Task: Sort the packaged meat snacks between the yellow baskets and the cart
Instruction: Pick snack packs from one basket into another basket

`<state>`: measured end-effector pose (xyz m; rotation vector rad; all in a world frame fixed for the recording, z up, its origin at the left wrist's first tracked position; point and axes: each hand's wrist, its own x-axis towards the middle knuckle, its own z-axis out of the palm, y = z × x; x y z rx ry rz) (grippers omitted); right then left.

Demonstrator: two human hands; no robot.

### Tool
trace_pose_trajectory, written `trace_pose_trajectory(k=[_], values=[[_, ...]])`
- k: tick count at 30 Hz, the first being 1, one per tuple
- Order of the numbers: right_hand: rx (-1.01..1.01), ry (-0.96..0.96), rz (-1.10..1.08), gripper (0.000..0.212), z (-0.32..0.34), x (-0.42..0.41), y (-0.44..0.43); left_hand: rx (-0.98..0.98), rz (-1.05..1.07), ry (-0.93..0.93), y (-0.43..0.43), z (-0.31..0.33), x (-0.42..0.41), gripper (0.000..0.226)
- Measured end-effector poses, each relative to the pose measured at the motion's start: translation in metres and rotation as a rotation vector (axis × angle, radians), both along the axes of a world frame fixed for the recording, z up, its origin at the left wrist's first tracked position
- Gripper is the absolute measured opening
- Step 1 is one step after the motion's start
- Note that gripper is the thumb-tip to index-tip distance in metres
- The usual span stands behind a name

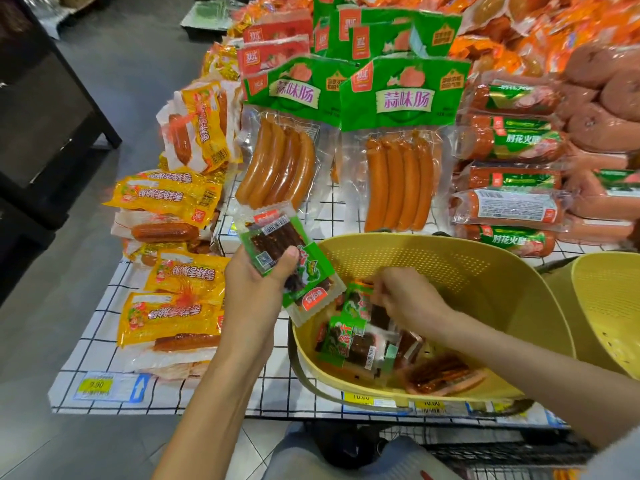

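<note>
Head view. Grips w/ left hand [256, 285] a fanned stack of small green-and-clear plastic packs of dark meat strips [287, 251]. Clamps thumb over top, curls fingers under. Holds stack raised just off 10 o'clock rim of big yellow perforated plastic basket [450, 268], prob. as a running bundle so same-type packs go out together.

Reaches w/ right hand [408, 299] down into basket & bends fingers tight onto one green pack [358, 299] near 11 o'clock side. Looks like a pinch, tho blurred.

Has more loose green packs [349, 341] & a red-strip pack [446, 375] on basket floor, 7 to 5 o'clock, not yet pulled.

Has basket set on white black-grid cloth [104, 341] at table's near edge, prob. for short reach.

Shows 2nd yellow basket [609, 306] at 3 o'clock, just beside the first or touching it, can't tell which; contents hidden.

Shows black wire cart [502, 452] at 6 o'clock, below table edge.

Reads as mid-sort: gathering one kind out of basket.
</note>
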<state>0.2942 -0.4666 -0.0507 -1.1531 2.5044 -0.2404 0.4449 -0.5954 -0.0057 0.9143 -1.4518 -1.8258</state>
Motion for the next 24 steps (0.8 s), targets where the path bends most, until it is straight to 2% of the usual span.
trace_pose_trajectory(k=[4, 6, 7, 9, 11, 13, 15, 16, 18, 19, 22, 24], values=[[-0.404, -0.662, -0.412, 0.011, 0.05, -0.009, 0.022, 0.005, 0.006, -0.001, 0.002, -0.003, -0.001, 0.019], [-0.628, -0.907, -0.46, 0.009, 0.073, 0.003, 0.024, 0.051, -0.02, 0.02, 0.006, -0.002, -0.004, 0.019], [-0.69, -0.949, -0.438, 0.008, 0.079, 0.012, 0.021, 0.102, -0.045, 0.051, 0.009, -0.001, -0.006, 0.019], [-0.714, -0.842, -0.378, 0.009, 0.082, 0.03, 0.009, 0.184, -0.13, 0.103, 0.015, 0.003, -0.01, 0.025], [-0.666, -0.629, -0.291, 0.012, 0.078, 0.042, -0.004, 0.113, -0.177, 0.071, 0.02, 0.005, -0.012, 0.035], [-0.635, -0.526, -0.219, 0.02, 0.07, 0.038, -0.007, 0.003, -0.13, 0.017, 0.02, 0.006, -0.012, 0.031], [-0.594, -0.421, -0.178, 0.029, 0.056, 0.022, -0.003, -0.014, -0.077, 0.003, 0.015, 0.006, -0.008, 0.025], [-0.515, -0.32, -0.127, 0.028, 0.047, 0.013, 0.0, -0.006, -0.05, -0.005, 0.01, 0.005, -0.005, 0.021], [-0.234, -0.161, 0.058, 0.017, 0.024, 0.004, 0.003, 0.022, 0.011, -0.021, 0.002, 0.005, 0.002, 0.015], [-0.087, -0.122, 0.156, 0.021, 0.011, 0.004, 0.002, 0.044, 0.026, -0.024, -0.001, 0.004, 0.004, 0.014], [0.197, 0.009, 0.352, 0.059, -0.022, 0.015, -0.002, 0.077, 0.02, -0.022, -0.002, 0.004, 0.007, 0.018], [0.33, 0.143, 0.43, 0.071, -0.033, 0.019, -0.004, 0.084, 0.01, -0.033, 0.0, 0.003, 0.008, 0.021]])
